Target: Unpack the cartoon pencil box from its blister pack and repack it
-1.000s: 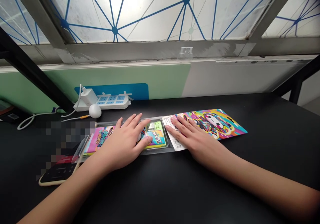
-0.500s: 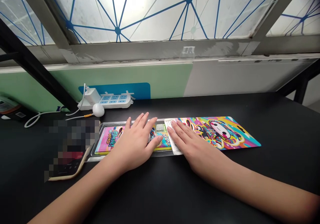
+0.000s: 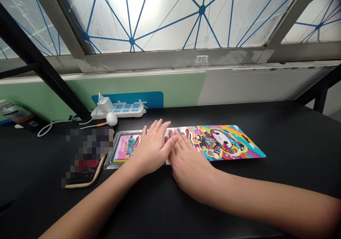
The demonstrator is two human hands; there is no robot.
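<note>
A clear plastic blister tray [image 3: 109, 159] lies on the black table, holding a pink and yellow printed pack [image 3: 124, 150]. Over it rests my left hand [image 3: 151, 150], palm down with fingers spread, hiding the middle of the pack. A colourful backing card [image 3: 223, 139] with a cartoon figure covers the tray's right part. My right hand [image 3: 188, 157] lies flat on the card's left end, fingers stretched out and close together. The fingertips of my right hand meet my left thumb, and the card's left edge is mostly hidden beneath the hands.
A phone with a blurred screen [image 3: 87, 168] lies left of the tray. Behind it are a white power strip [image 3: 130, 110] with a plugged-in adapter [image 3: 106, 105], a white round device [image 3: 112, 119] and a cable. A bottle [image 3: 17, 113] stands at the far left, near a black post.
My right hand and the card have slid left along the tray, up to my left hand, covering more of the pack. The camera view has shifted slightly.
</note>
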